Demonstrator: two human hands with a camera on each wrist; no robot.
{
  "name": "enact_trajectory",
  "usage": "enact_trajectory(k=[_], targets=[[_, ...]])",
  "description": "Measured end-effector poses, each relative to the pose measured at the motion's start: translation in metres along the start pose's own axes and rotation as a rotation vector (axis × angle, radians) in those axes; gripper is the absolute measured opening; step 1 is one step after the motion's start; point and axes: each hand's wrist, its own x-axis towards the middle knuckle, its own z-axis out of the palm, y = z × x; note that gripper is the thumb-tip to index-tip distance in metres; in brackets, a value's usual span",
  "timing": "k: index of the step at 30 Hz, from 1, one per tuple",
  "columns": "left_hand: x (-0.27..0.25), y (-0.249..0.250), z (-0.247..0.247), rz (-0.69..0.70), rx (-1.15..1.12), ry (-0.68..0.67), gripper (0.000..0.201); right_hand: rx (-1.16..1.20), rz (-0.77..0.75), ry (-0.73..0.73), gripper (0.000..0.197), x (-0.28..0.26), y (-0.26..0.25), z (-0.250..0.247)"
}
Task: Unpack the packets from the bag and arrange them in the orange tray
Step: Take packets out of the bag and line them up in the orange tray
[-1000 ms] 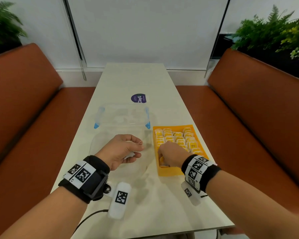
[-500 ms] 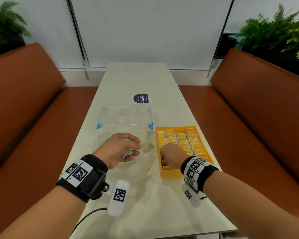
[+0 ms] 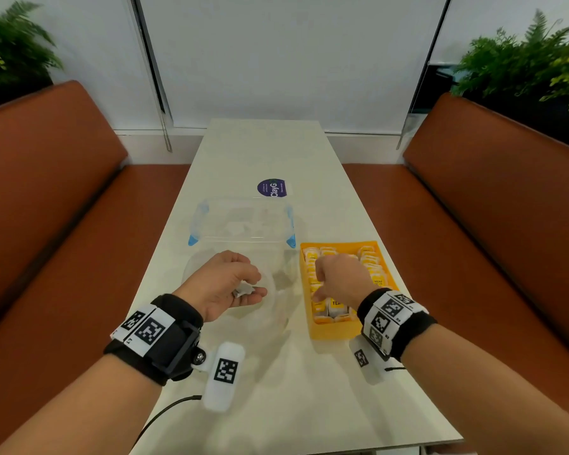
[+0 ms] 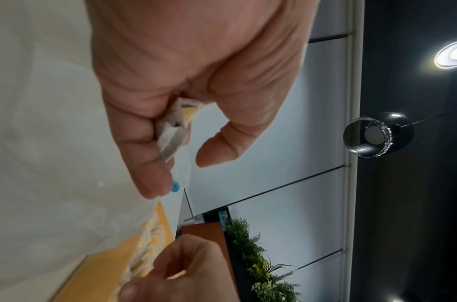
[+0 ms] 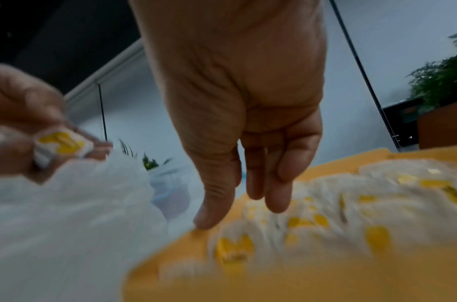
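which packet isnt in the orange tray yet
The packet pinched in the left hand, held over the clear bag. All other packets stand in rows inside the orange tray.

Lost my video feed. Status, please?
Left hand grips packets over bag. Right hand open, empty, above orange tray, nearly full. Nothing blocking.

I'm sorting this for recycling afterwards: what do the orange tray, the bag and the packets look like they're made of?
Orange tray: likely rigid moulded plastic, matte, uniformly coloured, with thin upright walls. Bag: thin clear plastic film, see-through and crumpled. Packets: probably paper or coated paper, white with yellow print; the left hand pinches a packet showing creased folds.
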Motion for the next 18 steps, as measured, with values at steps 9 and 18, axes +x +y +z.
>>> enact_trajectory(k=[9,18], targets=[[-0.007,0.0,0.003,0.033,-0.005,-0.169,0.052,0.369,-0.377,0.198,0.03,-0.025,-0.061,-0.047],[-0.011,-0.003,-0.003,0.064,0.029,-0.235,0.049,0.326,-0.492,0.19,0.014,-0.031,-0.077,-0.041]])
